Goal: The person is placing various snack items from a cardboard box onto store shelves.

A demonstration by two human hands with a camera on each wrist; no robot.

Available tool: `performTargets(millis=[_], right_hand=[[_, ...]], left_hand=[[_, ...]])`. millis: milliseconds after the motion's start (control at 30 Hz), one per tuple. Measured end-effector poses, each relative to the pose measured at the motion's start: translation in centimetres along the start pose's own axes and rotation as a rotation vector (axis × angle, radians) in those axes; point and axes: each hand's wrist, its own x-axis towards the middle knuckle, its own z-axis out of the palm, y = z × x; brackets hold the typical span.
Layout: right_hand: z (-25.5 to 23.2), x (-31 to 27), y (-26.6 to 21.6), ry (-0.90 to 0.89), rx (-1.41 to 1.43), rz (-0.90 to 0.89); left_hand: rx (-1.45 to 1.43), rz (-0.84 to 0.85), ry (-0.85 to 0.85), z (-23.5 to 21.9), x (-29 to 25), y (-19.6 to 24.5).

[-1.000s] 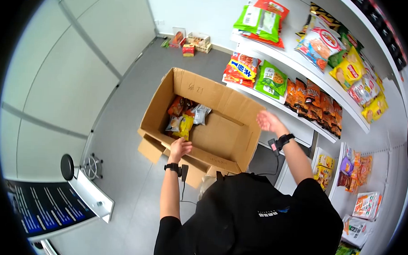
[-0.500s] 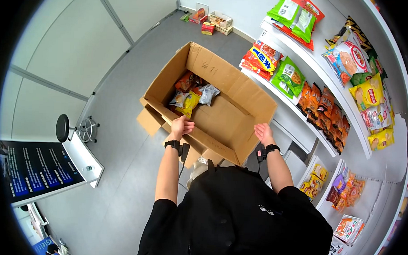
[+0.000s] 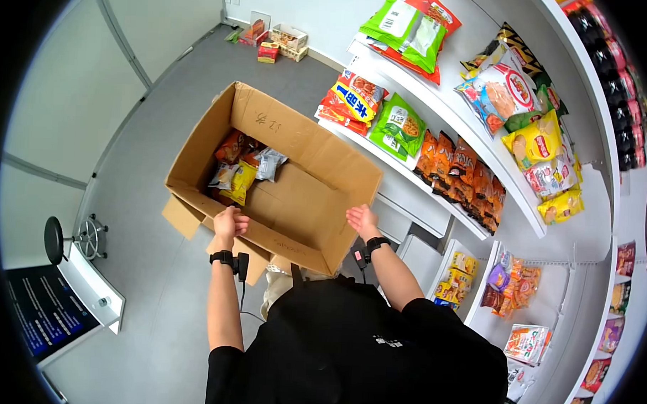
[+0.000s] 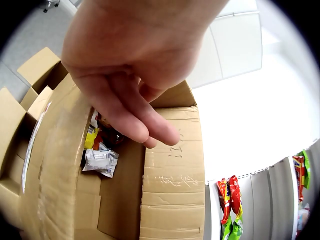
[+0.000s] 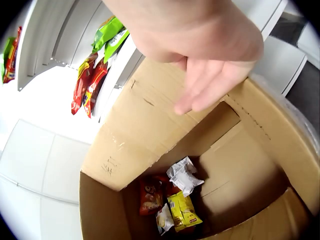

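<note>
A large open cardboard box [image 3: 308, 144] stands on the floor before the person. Several snack bags lie at its left end, among them a yellow bag [image 3: 241, 183], a silver bag [image 3: 270, 164] and a red-orange bag [image 3: 230, 147]. My left hand [image 3: 230, 224] hovers at the near-left rim with relaxed, slightly bent fingers. In the left wrist view those fingers hold nothing. The right hand [image 3: 362, 219] is at the right wall of the box, palm turned inward and fingers extended, also holding nothing. Both wrists wear black straps with small cameras.
White shelves [image 3: 410, 169] along the right carry snack bags, including a green bag [image 3: 397, 126] and orange bags [image 3: 456, 167]. Small boxes [image 3: 268, 52] sit on the floor by the back wall. A stool [image 3: 55, 240] and a dark screen [image 3: 45, 310] are at the left.
The right hand has come from beyond the box's far-right corner in toward its near-right wall. The left hand stays near the front rim. The head view has shifted; the bags lie as before.
</note>
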Motion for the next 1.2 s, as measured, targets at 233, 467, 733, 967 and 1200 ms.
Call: performTargets(millis=[233, 467, 733, 967, 1200], right_hand=[[4.0, 1.1, 0.0, -0.048, -0.196, 0.219], [9.3, 3.9, 0.2, -0.191, -0.407, 0.461], [16.3, 10.3, 0.9, -0.29, -0.633, 0.535], [20.6, 16.4, 2.7, -0.362, -0.772, 0.543], [24.3, 22.4, 5.8, -0.426, -0.847, 0.537]], left_hand=[[-0.036, -0.015, 0.085, 0.3, -1.5, 0.8], [-0.055, -0.012, 0.118, 0.7, -2.4, 1.8], [-0.053, -0.084, 0.168, 1.2, -2.3, 2.7], [-0.06, -0.132, 0.239, 1.7, -2.3, 3.3], [-0.112, -0.156, 0.276, 1.9, -1.9, 3.4]])
